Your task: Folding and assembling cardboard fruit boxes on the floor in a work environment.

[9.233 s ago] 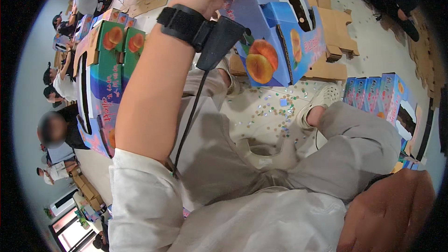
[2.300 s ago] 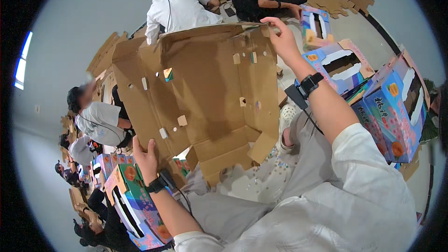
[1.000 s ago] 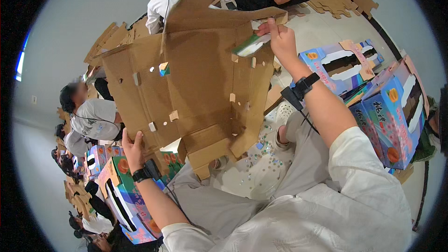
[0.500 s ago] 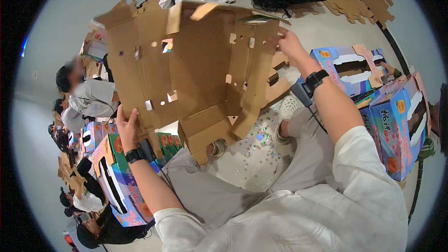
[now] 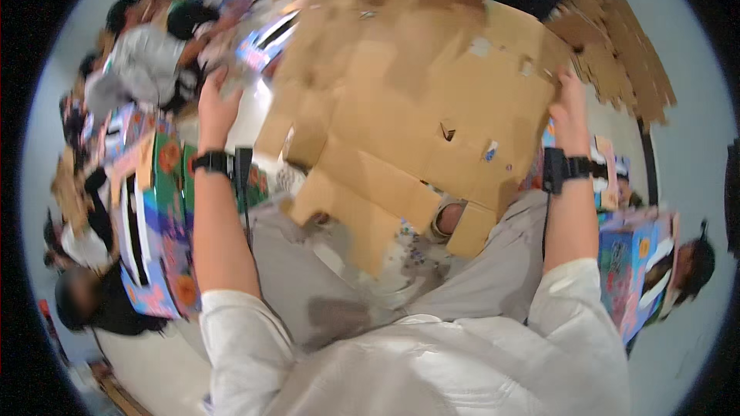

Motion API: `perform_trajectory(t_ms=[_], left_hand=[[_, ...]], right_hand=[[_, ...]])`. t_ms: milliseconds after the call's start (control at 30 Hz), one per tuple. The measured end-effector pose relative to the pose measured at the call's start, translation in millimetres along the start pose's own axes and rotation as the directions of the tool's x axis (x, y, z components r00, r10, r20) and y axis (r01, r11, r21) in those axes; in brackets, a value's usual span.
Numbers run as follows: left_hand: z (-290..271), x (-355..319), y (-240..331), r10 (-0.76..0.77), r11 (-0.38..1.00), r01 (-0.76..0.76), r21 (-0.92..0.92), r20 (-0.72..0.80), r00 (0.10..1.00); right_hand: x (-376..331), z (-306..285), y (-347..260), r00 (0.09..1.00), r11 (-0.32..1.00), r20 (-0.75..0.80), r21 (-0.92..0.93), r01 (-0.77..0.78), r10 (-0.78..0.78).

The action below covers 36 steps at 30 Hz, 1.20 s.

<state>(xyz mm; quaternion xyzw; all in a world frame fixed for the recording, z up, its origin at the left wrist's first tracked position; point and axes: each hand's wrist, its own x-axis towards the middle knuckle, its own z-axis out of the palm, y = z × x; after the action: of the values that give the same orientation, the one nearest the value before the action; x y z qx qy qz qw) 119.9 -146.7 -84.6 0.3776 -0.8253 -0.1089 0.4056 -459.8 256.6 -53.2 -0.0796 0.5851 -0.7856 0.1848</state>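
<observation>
A large flat brown cardboard box blank (image 5: 416, 115), with flaps and small cut-outs, is held up in front of me over my lap. My left hand (image 5: 216, 108) grips its left edge, fingers closed on the board. My right hand (image 5: 569, 108) holds its right edge. Both wrists carry black bands. The picture is blurred by motion, so the finger detail is soft. My grey trousers (image 5: 370, 293) show below the board.
A stack of colourful printed boxes (image 5: 150, 216) stands at my left, another colourful box (image 5: 636, 270) at my right. Brown cardboard sheets (image 5: 624, 62) lie piled at the upper right. Other people sit around at the left edge and at the far right.
The cardboard has swung from a raised, partly folded shape to a flatter sheet tilted to the right. Both hands stayed on its edges and my view turned.
</observation>
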Motion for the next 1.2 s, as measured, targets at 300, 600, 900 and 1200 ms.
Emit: perform_trajectory(t_ms=[300,600,900,1200], left_hand=[[-11,-8,57,-0.164,0.985,0.158,-0.075,-0.07,0.984],[-28,1,79,-0.22,0.965,0.17,-0.2,-0.265,0.939],[-43,-13,102,-0.43,0.891,0.347,-0.293,-0.299,0.852],[-34,-21,142,-0.272,0.952,0.23,-0.204,-0.21,0.939]], right_hand=[[-9,15,-35,0.991,0.979,0.092,0.169,-0.116,0.101],[-28,80,-32,0.827,0.557,0.514,-0.628,0.544,-0.228],[8,95,67,0.668,0.32,0.668,-0.587,0.744,-0.328],[-51,4,387,0.889,0.24,0.439,-0.884,0.401,0.13]])
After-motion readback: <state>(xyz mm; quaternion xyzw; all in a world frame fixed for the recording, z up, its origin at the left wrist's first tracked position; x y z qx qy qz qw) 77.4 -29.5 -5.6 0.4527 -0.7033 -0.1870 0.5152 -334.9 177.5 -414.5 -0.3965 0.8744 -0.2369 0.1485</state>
